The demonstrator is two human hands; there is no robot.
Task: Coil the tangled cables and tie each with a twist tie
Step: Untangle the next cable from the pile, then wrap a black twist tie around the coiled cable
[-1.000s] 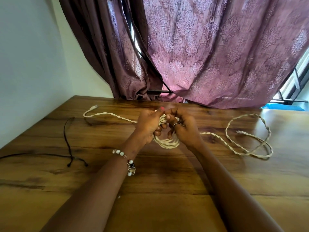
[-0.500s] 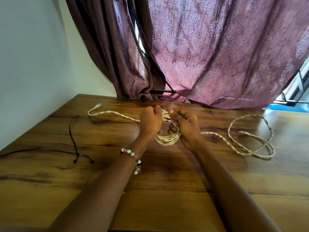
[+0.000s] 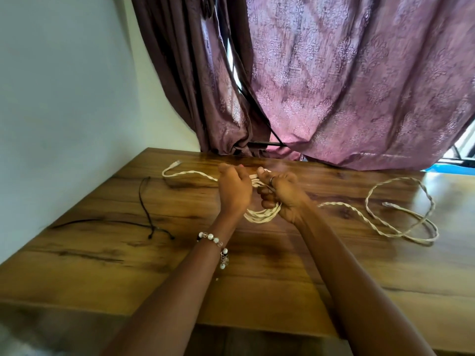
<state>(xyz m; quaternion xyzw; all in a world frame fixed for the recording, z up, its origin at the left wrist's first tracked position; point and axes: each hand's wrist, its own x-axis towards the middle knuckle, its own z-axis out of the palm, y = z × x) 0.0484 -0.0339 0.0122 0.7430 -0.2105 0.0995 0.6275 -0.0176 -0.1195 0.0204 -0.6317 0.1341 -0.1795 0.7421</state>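
2 hands, left hand and right hand, grip cream cable coils mid-table.

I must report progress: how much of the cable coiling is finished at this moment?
Done: nothing tied yet. In hand: left hand and right hand both grip a partly wound coil of cream twisted cable. Left: its loose tails at right and left, the tying, and the thin black cable on the wooden table.
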